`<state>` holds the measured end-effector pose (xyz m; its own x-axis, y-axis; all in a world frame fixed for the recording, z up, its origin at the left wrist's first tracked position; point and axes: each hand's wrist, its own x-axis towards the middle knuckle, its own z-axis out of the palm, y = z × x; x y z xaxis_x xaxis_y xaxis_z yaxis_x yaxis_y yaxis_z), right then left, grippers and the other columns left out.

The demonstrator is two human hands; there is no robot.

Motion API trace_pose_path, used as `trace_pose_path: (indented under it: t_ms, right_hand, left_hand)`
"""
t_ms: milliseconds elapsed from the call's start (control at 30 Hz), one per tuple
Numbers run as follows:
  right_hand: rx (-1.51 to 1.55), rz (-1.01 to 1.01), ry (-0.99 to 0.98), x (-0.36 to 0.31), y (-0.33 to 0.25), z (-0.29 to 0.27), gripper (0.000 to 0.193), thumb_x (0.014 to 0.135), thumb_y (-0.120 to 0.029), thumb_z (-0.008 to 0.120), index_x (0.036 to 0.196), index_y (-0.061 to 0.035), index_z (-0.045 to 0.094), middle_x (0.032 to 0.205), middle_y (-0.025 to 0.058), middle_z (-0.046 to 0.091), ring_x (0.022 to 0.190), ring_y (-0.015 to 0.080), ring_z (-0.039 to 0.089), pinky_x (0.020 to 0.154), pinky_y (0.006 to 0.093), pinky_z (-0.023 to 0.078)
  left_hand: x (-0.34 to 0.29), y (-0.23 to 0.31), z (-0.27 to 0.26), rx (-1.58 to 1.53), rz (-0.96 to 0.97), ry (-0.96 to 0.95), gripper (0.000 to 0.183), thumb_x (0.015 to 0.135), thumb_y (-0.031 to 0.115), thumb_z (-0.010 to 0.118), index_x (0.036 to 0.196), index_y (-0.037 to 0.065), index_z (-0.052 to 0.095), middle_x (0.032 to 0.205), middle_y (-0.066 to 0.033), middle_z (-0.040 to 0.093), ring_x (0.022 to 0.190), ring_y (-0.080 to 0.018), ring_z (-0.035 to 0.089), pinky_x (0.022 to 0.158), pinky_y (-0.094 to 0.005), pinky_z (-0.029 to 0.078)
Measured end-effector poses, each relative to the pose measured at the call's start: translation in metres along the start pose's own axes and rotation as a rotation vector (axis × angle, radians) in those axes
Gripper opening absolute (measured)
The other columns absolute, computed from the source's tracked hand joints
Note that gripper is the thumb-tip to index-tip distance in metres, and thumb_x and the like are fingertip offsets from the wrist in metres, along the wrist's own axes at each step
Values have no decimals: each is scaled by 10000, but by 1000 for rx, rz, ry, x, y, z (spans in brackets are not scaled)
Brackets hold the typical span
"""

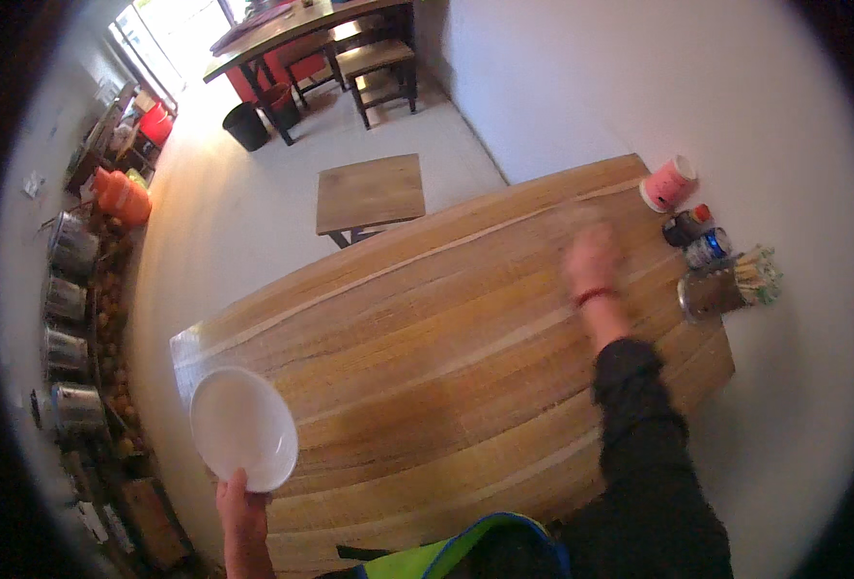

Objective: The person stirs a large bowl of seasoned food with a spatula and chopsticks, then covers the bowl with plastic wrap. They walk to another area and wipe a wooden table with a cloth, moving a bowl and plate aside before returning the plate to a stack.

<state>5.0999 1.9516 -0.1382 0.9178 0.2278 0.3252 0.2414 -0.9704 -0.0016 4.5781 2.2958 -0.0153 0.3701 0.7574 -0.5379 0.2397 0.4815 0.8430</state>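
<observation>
A white bowl (241,425) is tilted at the left end of the wooden table (427,386), its hollow inside facing me. My left hand (240,500) grips its near rim, the thumb over the edge. Far out to the right, my right hand (593,262) is low over the tabletop, a red band on its wrist. Motion smears its fingers, and a pale blur lies just past them; whether it holds anything I cannot make out.
Along the wall at the table's right end stand a pink paper roll (670,183), a dark bottle (686,226), a blue can (708,248) and a holder of chopsticks (714,293). A stool (370,193) is beyond the far edge. Metal pots (79,409) line the left side.
</observation>
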Motion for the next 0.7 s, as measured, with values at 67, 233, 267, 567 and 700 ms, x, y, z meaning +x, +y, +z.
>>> trace_pose_path:
  t_ms: [67, 233, 267, 567, 700]
  right_hand:
    - [-237, 150, -173, 59, 48, 11, 359, 897, -321, 461, 1126, -74, 582, 1174, 215, 535, 1046, 353, 536, 871, 483, 446]
    - [-14, -161, -141, 119, -84, 45, 362, 870, -346, 485, 1131, -117, 584, 1146, 119, 580, 1064, 292, 548, 872, 434, 458]
    - [-4, -316, -145, 100, -143, 49, 363, 864, -351, 490, 1133, -125, 584, 1140, 99, 589, 1067, 279, 550, 872, 425, 460]
    - [873, -759, -143, -214, -341, -82, 173, 803, -156, 509, 909, -119, 640, 1082, 159, 592, 1025, 297, 546, 881, 470, 410]
    - [719, -557, 76, -157, -210, -50, 202, 801, -168, 531, 970, -174, 641, 1201, 138, 536, 1123, 293, 493, 922, 458, 380]
  left_hand:
    - [-12, -10, -23, -12, -26, 102, 397, 866, 172, 485, 1241, 66, 414, 1043, -59, 577, 800, -179, 573, 515, -307, 417]
    - [-39, -22, -55, -64, -11, 127, 395, 857, 173, 481, 1232, 61, 426, 1032, -61, 583, 746, -177, 577, 493, -279, 414]
    - [-42, -23, -55, -83, 2, 117, 394, 857, 178, 487, 1230, 62, 429, 1032, -63, 584, 750, -176, 579, 493, -277, 415]
    - [-32, 0, -14, -82, 41, 97, 374, 865, 215, 542, 1197, 67, 456, 1016, -41, 590, 776, -159, 560, 539, -279, 407]
    - [-17, -7, 16, -57, 13, 6, 358, 858, 215, 563, 1174, 70, 477, 999, -33, 594, 763, -152, 547, 536, -280, 384]
